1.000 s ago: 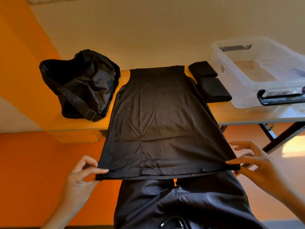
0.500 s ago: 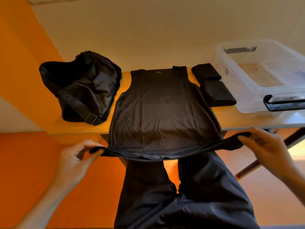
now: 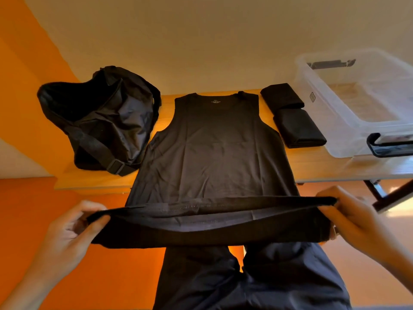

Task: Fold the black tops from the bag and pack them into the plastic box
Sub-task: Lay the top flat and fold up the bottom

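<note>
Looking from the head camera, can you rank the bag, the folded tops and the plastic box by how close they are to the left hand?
From the left hand, which grips the spread top's hem:
1. Bag: on the left, just beyond the hand.
2. Folded tops: right of the spread top.
3. Box: far right, past the folded tops.

1. The left hand (image 3: 73, 233) and right hand (image 3: 355, 222) now sit higher than a second ago, carried toward 12 o'clock.
2. The black top (image 3: 214, 153) no longer hangs flat: its hem (image 3: 212, 205) is lifted and its underside shows.
</note>
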